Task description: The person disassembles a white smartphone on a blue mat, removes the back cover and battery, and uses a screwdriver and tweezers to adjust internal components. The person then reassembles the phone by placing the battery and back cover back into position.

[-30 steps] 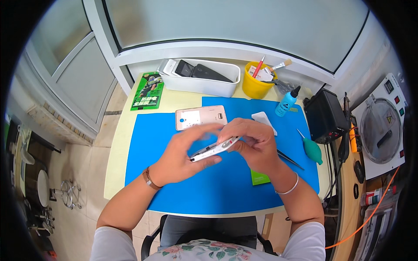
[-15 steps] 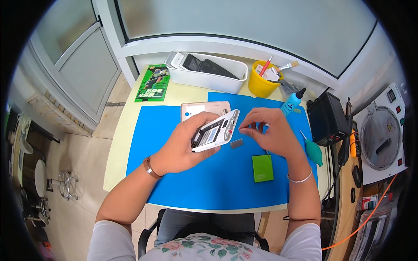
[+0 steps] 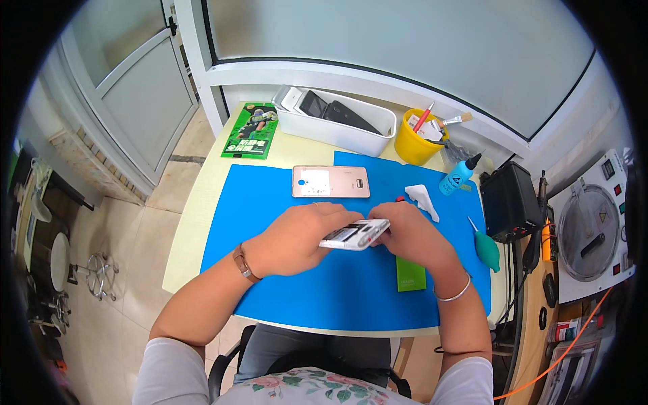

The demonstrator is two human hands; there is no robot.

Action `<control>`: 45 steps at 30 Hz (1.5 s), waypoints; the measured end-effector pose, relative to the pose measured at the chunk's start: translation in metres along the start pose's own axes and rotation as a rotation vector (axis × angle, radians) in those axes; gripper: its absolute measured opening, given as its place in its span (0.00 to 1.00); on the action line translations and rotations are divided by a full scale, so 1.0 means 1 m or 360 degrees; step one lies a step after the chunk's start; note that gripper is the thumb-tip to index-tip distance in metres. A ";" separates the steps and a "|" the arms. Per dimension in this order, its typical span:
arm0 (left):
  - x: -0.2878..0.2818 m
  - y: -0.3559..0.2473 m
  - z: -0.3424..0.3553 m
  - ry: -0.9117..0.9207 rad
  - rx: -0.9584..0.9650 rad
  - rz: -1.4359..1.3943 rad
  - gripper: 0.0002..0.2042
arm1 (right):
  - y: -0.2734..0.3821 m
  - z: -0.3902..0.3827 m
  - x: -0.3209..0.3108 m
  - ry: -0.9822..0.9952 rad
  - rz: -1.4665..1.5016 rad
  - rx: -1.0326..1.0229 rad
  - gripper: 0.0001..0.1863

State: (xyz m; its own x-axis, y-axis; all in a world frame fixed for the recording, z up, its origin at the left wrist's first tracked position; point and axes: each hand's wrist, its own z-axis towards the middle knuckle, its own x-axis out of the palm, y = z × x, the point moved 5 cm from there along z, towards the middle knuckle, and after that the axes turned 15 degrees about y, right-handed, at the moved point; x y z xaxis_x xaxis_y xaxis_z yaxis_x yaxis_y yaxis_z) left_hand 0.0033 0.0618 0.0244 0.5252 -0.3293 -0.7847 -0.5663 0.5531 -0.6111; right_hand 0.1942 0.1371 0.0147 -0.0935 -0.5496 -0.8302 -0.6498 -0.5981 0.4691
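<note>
My left hand [image 3: 297, 236] is closed around one end of a white smartphone [image 3: 354, 235] with its back off and the dark inside facing up. The phone is tilted above the mat. At its other end my right hand [image 3: 418, 236] is closed, fingers bent against the phone's edge; its fingertips are partly hidden. Just beyond lies a pinkish-gold back cover [image 3: 344, 182]. A green phone battery [image 3: 410, 275] lies under my right wrist, partly covered by it. Past the right hand sits a crumpled white tissue [image 3: 422, 201], with a small red piece [image 3: 399, 199] near it.
The blue mat [image 3: 324, 297] covers most of the table. Along the back stand a green packet [image 3: 250, 131], a white bin [image 3: 334, 128] of phones and a yellow cup [image 3: 415, 145] of tools. To the right are a blue bottle [image 3: 459, 175], a green air blower [image 3: 486, 251] and a black box [image 3: 509, 202].
The phone has come down and lies flatter. My right hand has moved in against its edge. The back cover and the tissue show more fully, and the small grey piece is now hidden.
</note>
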 end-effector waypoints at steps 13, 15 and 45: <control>-0.005 -0.005 -0.003 -0.0207 0.0033 0.0266 0.31 | 0.007 -0.003 0.001 0.0090 -0.0096 0.0040 0.13; -0.003 -0.002 -0.002 -0.0172 0.0002 0.0249 0.32 | 0.010 -0.006 -0.004 0.0149 -0.0002 0.0098 0.12; -0.002 -0.004 -0.007 -0.0314 0.0061 0.0225 0.21 | 0.096 -0.075 -0.004 -0.1159 -0.0536 -0.1023 0.17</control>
State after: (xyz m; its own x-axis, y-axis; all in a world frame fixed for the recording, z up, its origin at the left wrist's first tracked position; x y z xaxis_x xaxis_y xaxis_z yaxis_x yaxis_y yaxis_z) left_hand -0.0002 0.0553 0.0277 0.5587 -0.0929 -0.8241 -0.6203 0.6129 -0.4896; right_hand 0.1890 0.0380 0.0859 -0.5551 0.0632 -0.8294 -0.2200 -0.9728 0.0731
